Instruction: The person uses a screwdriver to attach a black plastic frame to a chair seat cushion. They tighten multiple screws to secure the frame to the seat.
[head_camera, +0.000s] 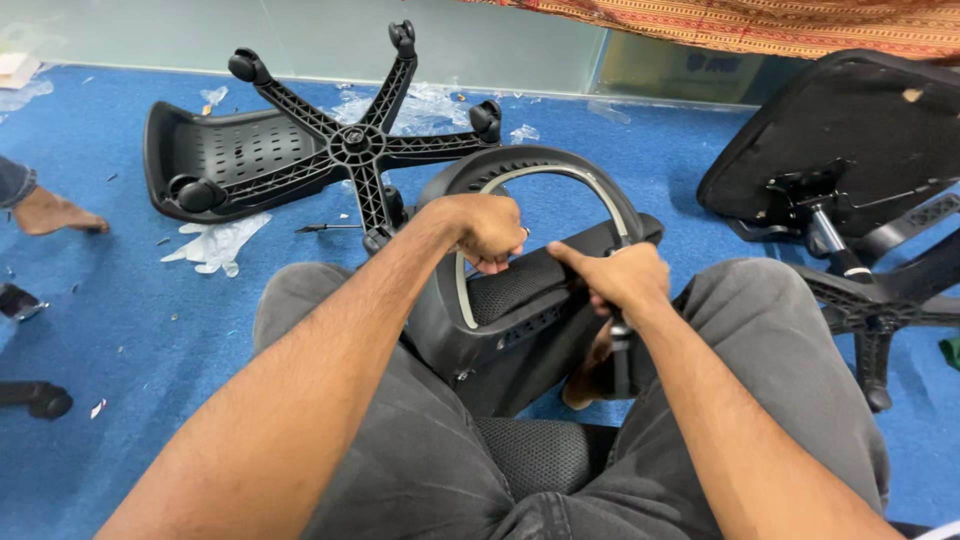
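Observation:
A black plastic chair armrest frame (560, 165) with a curved loop stands between my knees, resting on a black mesh seat cushion (540, 455). My left hand (488, 230) is closed on the left side of the loop. My right hand (618, 277) grips a tool with a dark handle (621, 360), thumb stretched along the frame's right side. Whether the tool's tip meets a screw is hidden by my hand.
A black five-star caster base (355, 145) lies on a curved black plastic shell (215, 155) on the blue carpet. An upturned chair with its base (850, 180) sits at right. Another person's bare foot (50, 212), plastic wrap (215, 243) and scraps lie at left.

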